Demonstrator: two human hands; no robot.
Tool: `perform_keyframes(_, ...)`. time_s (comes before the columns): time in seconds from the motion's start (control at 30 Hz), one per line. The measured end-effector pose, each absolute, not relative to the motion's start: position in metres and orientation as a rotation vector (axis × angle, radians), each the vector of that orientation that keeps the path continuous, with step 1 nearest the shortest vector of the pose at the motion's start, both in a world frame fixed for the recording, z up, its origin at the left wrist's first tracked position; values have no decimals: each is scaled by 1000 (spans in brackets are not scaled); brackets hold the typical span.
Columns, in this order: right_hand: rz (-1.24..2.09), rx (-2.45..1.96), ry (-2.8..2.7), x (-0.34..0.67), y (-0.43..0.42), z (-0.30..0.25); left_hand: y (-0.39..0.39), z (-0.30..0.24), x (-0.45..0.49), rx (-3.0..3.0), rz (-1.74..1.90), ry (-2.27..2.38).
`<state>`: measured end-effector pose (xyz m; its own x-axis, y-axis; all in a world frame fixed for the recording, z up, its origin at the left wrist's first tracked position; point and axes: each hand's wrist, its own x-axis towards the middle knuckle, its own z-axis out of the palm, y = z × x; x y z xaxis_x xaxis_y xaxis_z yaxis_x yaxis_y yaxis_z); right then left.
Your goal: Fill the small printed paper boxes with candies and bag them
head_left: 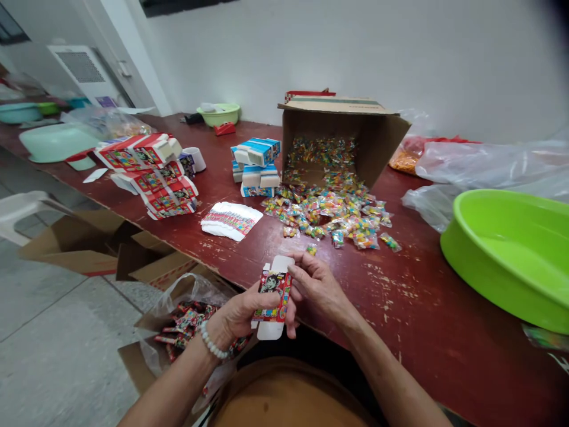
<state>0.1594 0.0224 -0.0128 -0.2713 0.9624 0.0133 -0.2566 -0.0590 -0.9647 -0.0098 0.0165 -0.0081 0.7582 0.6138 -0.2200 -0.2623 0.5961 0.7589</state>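
Observation:
A small red printed candy box with white end flaps is held low over the table's front edge. My left hand, with a beaded bracelet at the wrist, is closed around it, thumb across the printed front. The fingers of my right hand pinch the box's upper right edge by the raised top flap. White flaps stick out at both ends of the box. Beyond my hands lies a heap of clear candy packets spilling from a tipped cardboard carton. A fanned stack of printed white papers is to the left.
Bundled red boxes and blue boxes are stacked on the red table. A green basin stands at right. Below the left edge, an open carton with a plastic liner holds red printed pieces.

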Motion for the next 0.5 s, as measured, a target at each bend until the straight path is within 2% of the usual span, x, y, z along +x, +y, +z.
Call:
perform_keyframes(0.13,1742,-778,-1096,159,14,-10,10,-4,-3,900,617,733)
perform_keyframes(0.5,1736,-874,-1122,154,11,-13,15,-4,8,930,715,971)
